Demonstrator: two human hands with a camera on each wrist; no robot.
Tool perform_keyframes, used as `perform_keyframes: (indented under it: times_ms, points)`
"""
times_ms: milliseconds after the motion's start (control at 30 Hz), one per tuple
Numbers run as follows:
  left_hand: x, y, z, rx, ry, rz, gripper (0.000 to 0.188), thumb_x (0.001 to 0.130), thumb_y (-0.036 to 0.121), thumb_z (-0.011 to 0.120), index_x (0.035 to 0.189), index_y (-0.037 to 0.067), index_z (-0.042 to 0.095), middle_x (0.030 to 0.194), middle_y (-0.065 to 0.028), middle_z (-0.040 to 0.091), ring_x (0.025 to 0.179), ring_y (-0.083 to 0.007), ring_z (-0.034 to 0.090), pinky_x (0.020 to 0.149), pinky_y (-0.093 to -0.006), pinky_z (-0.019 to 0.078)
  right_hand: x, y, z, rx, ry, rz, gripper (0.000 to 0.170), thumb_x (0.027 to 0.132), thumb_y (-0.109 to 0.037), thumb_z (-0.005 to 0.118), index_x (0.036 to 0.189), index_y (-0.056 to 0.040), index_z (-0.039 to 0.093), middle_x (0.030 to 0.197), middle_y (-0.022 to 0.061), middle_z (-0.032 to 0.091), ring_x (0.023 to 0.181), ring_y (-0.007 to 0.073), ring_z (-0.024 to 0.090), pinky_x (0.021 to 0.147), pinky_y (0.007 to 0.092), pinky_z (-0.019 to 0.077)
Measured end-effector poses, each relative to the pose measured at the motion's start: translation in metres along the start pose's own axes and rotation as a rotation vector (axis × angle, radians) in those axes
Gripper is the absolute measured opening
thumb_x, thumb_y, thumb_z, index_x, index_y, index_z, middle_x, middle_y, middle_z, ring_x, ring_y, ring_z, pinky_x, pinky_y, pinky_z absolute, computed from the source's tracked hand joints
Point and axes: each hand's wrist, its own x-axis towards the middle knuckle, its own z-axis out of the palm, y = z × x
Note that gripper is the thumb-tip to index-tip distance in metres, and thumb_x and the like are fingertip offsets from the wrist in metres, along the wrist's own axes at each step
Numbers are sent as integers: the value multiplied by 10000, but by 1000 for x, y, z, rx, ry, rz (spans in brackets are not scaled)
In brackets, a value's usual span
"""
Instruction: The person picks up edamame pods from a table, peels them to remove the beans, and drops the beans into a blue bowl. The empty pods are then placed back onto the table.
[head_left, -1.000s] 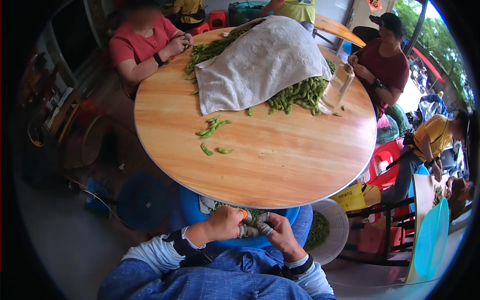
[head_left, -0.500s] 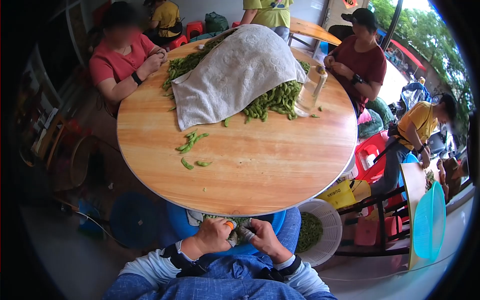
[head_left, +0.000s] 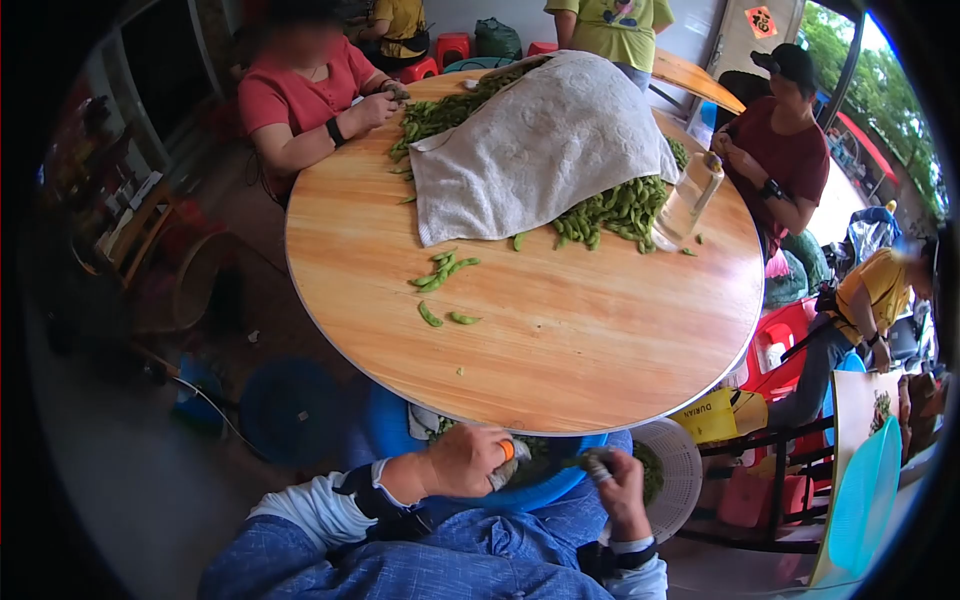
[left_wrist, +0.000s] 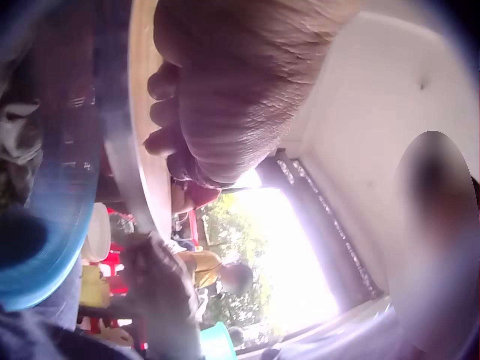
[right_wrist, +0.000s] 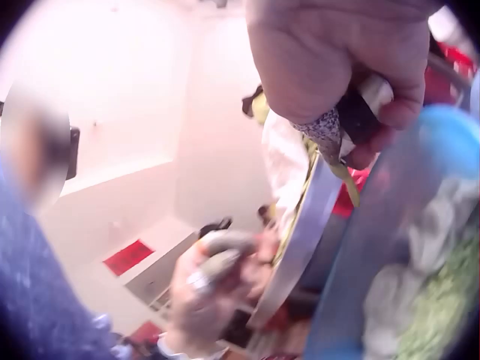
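My right hand [head_left: 622, 490], with grey wraps on its fingertips, pinches a green soybean pod [right_wrist: 347, 182], whose tip pokes out below the fingers. It is right of the blue basin [head_left: 545, 497] in my lap, near the white perforated basket [head_left: 682, 490]. My left hand [head_left: 465, 462] stays over the basin's left part, an orange band [head_left: 507, 450] on one finger and grey coverings on the fingertips. Its fingers bend inward; I cannot tell if it holds anything. Shelled green beans [right_wrist: 450, 315] and a grey cloth [right_wrist: 390, 300] lie in the basin.
A round wooden table [head_left: 540, 350] stands just ahead. Its far side bears a soybean pod heap [head_left: 620, 215] under a grey towel [head_left: 530, 150], beside a clear bottle [head_left: 685, 210]. Several loose pods [head_left: 440, 275] lie nearer. Other people sit around; a turquoise basket [head_left: 865, 500] is right.
My hands, together over the basin before, are now apart. The right hand has moved right toward the white basket with the pod; the left has stayed over the basin. The head view has shifted.
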Motion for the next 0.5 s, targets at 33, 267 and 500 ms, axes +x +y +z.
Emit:
perform_keyframes:
  times_ms: [33,267,500]
  points:
    - [7,-2,-16,5,83,-59,149,639,48,566,783,14,578,705,-136,552,639,-303,555,558,-356,464,0,14,-28,-87,135,-41,101,751,-18,565,836,36,573,708,74,595,653,127,538,623,250,438]
    - [35,-101,-70,574,85,-294,205,709,68,506,904,26,552,884,-134,513,881,-305,485,758,-386,402,-42,63,-141,-745,439,95,170,684,6,527,846,37,567,646,109,573,584,133,515,564,259,417]
    - [43,-104,-53,614,115,-341,89,734,92,507,766,34,566,801,-137,541,795,-300,527,702,-373,418,-18,-31,-42,-31,167,-48,121,766,-14,570,872,44,579,774,51,600,696,95,544,648,208,435]
